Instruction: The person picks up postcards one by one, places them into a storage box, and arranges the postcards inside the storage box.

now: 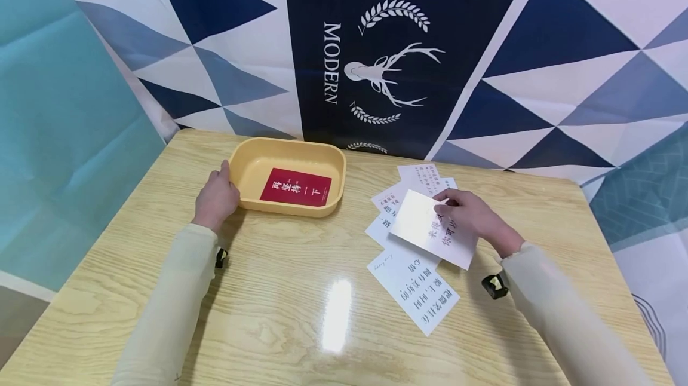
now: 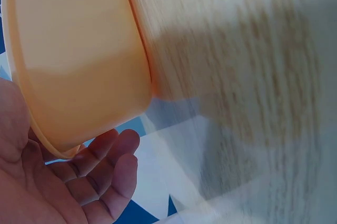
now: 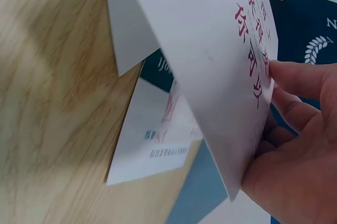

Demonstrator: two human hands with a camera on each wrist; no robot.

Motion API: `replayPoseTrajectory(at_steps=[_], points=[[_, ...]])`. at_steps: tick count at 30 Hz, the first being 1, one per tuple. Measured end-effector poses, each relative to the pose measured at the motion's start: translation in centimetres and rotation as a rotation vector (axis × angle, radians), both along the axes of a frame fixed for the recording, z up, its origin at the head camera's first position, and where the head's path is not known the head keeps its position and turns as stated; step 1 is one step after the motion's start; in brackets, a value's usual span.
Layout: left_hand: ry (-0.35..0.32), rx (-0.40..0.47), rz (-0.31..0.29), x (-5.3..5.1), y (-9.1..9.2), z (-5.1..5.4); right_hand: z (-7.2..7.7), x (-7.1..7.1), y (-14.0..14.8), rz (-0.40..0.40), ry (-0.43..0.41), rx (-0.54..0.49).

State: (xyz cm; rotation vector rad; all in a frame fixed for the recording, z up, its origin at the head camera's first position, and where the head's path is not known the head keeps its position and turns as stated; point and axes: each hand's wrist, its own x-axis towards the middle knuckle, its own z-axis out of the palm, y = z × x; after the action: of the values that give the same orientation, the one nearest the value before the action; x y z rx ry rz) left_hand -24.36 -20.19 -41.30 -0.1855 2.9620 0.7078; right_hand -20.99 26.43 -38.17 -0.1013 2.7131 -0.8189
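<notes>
A yellow plastic tray (image 1: 248, 150) stands near the table's back edge with a red card (image 1: 297, 187) printed in white characters lying in it. At the tray's left end my left hand (image 1: 217, 196) grips the rim; the left wrist view has its fingers (image 2: 100, 174) curled beside the tray's end wall (image 2: 79, 77). My right hand (image 1: 469, 218) pinches a white card (image 1: 416, 221) with dark characters, tilted above several other cards. In the right wrist view the thumb and fingers hold this card (image 3: 210, 50) by its edge. Part of the pile is hidden beneath it.
Several white printed cards overlap on the wooden table (image 1: 274, 302), right of the tray. The nearest card (image 1: 414, 284) lies face up toward the front. A patterned cloth (image 1: 398, 63) with a deer print hangs behind the table. Light glares off the middle of the tabletop.
</notes>
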Motion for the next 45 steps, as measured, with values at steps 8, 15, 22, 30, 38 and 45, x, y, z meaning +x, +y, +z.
replayPoseTrajectory(at_steps=[8,15,22,30,38,45], points=[[-0.013,-0.011,0.000,0.0,0.1,0.0,0.3,-0.5,-1.1,0.021,0.046,0.000],[0.013,-0.011,-0.001,0.0,0.1,-0.2,0.5,-1.2,-2.0,0.022,0.057,-0.045],[0.042,-0.015,0.002,0.0,0.1,-0.3,0.8,-1.8,-3.2,0.045,0.078,-0.065],[0.031,-0.010,0.005,0.0,0.1,-0.2,1.8,-3.0,-5.6,0.073,0.097,-0.043],[0.007,0.004,0.015,0.0,-0.1,-0.1,3.2,-4.9,-9.1,0.096,0.112,-0.062],[0.017,0.000,0.008,-0.2,0.3,-0.2,4.1,-6.3,-12.0,0.107,0.120,-0.072]])
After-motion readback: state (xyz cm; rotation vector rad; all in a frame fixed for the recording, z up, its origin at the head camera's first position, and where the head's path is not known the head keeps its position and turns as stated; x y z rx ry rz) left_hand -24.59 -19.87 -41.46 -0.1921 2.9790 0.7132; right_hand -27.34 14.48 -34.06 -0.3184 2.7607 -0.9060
